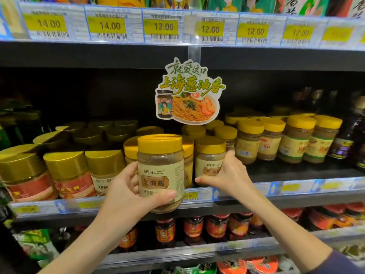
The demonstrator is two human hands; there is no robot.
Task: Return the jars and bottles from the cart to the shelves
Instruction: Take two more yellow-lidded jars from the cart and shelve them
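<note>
Fingers of my left hand clamped round sesame jar, held in air near shelf lip; right hand grips matching front-row jar just right: risk, crowding it in tips close-packed neighbours off the edge.

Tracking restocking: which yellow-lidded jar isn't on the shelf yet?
The jar in the left hand, held before the shelf; the others stand on it.
</note>
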